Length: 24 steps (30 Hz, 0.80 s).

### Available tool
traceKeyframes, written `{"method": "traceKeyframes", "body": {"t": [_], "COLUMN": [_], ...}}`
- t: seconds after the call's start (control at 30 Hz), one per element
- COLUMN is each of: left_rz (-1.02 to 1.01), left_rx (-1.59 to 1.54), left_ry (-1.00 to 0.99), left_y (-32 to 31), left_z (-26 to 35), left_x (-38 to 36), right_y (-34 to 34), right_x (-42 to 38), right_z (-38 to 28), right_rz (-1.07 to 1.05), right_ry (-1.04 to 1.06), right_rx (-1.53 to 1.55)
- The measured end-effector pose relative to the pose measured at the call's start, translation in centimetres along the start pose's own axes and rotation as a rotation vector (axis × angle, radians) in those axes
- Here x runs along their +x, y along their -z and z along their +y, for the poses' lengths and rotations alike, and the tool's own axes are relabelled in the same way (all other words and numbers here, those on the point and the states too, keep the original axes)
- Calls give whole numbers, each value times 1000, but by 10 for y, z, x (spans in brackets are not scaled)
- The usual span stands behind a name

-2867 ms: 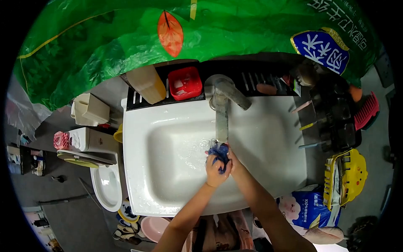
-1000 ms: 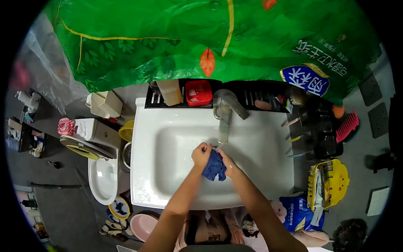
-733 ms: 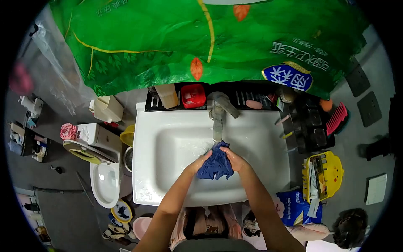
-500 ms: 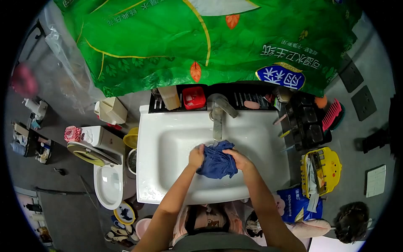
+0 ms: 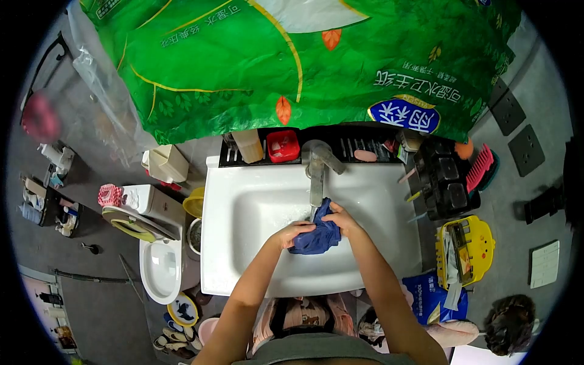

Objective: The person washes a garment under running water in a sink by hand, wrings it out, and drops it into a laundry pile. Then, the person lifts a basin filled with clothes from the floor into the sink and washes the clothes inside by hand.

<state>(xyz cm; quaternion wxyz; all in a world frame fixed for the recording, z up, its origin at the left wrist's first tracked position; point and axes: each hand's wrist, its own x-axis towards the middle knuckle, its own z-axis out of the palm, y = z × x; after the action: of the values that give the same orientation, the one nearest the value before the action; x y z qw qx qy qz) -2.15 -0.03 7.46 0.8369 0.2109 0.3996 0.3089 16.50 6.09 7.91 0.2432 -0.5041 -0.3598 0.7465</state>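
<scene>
A wet, crumpled blue cloth (image 5: 317, 238) is held between my two hands over the white sink (image 5: 249, 280). My left hand (image 5: 295, 233) grips its left side, fingers pressed into the fabric. On the upper right of the cloth, my right hand (image 5: 342, 219) is closed with the thumb on top. The grey faucet (image 5: 317, 176) reaches down to just above the cloth, and water runs from its spout. Fabric folds hide some of my fingertips.
Behind the basin, a black ledge holds a red soap box (image 5: 283, 146) and a pink soap bar (image 5: 365, 156). Black cup holders (image 5: 441, 176) and a yellow basket (image 5: 480, 249) are at right. A toilet (image 5: 161, 267) stands left. A large green package (image 5: 213, 67) overhangs the back.
My left hand has moved onto the cloth's front, fingers now reaching toward its middle. The cloth is bunched smaller and more upright under the spout. The view has shifted slightly.
</scene>
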Motion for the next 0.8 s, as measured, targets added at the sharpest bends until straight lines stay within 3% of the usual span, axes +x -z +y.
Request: {"method": "traceKeyframes", "body": {"t": [0.1,0.23,0.33,0.37,0.47,0.5,0.6,0.63,0.73,0.8], "left_rz": [122,250,63,21,7,149,510,583,349,270], "left_rx": [-81,128,297,352,339,282,514,662,128,-65], "left_ry": [-251,-96,88,98,-79,-134,-607,-881,-609,-431], "left_y": [11,30,24,15,15,11,29,32,25,12], "left_z": [3,0,0,3,6,11,-1,-6,7,11], "left_x": [0,4,5,-1,3,-1,15,21,9,5], "right_y": [12,20,7,2,6,17,20,17,22,25], "right_x": [1,-3,-10,-5,-15,-1,-10,-14,-14,-9], "right_z": [-6,-3,-10,-9,-23,-13,-17,-21,-30,-35], "right_rz": [250,224,72,119,156,157,50,34,-48,20], "right_ry": [19,13,139,181,41,74,12,-16,-220,-98], "right_rx": [-115,98,150,25,-193,-154,39,70,-58,-1]}}
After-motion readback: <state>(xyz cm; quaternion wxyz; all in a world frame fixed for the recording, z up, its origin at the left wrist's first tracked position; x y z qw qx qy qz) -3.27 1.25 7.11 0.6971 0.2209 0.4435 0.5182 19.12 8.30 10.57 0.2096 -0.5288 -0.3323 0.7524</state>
